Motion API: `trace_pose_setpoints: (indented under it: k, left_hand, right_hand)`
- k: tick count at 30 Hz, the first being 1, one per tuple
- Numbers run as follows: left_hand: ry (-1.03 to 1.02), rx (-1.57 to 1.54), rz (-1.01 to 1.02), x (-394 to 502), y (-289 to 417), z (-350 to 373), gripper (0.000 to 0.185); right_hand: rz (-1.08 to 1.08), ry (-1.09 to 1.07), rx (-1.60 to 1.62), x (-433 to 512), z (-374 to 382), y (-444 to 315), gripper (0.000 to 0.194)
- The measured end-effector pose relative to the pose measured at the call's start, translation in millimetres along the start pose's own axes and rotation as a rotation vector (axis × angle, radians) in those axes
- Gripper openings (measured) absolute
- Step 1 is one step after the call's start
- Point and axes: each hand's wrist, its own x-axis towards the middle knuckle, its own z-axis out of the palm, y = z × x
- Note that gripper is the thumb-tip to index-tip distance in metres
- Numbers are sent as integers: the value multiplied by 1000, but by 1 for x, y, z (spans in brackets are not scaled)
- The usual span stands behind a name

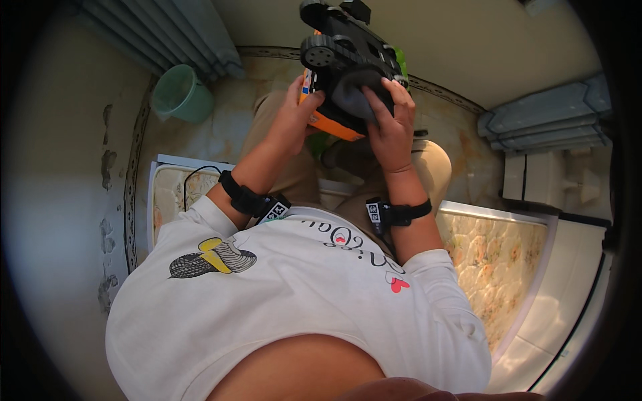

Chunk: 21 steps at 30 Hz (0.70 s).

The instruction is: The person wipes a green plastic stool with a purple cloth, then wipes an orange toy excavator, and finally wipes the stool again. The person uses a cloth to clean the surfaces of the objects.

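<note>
A toy vehicle with an orange body, black underside and ribbed black wheels is held up over my knees, its underside turned towards me. My left hand grips its orange edge at the left, thumb on the near rim. A dark grey cloth lies against the underside, pressed there by the fingers of my right hand. Some bright green shows behind the vehicle at its right. The fingers behind the toy are partly hidden.
I sit on a floral quilted mattress. A pale green bucket stands on the tiled floor at the upper left, beside a blue curtain. At the right are another blue curtain and white furniture. Walls rise ahead and at the left.
</note>
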Motion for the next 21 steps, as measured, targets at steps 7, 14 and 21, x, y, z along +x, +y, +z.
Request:
trace_pose_setpoints:
  k: [7,14,21]
  left_hand:
    - [-28,-96,-17,-16,-3,-12,64]
    - [-199,-337,-27,-18,8,-43,58]
    - [-374,-553,-148,-34,16,-34,56]
  right_hand:
    - [52,89,-49,-9,1,1,50]
    - [417,426,-84,-12,-10,44,34]
    - [159,731,-81,18,-54,15,30]
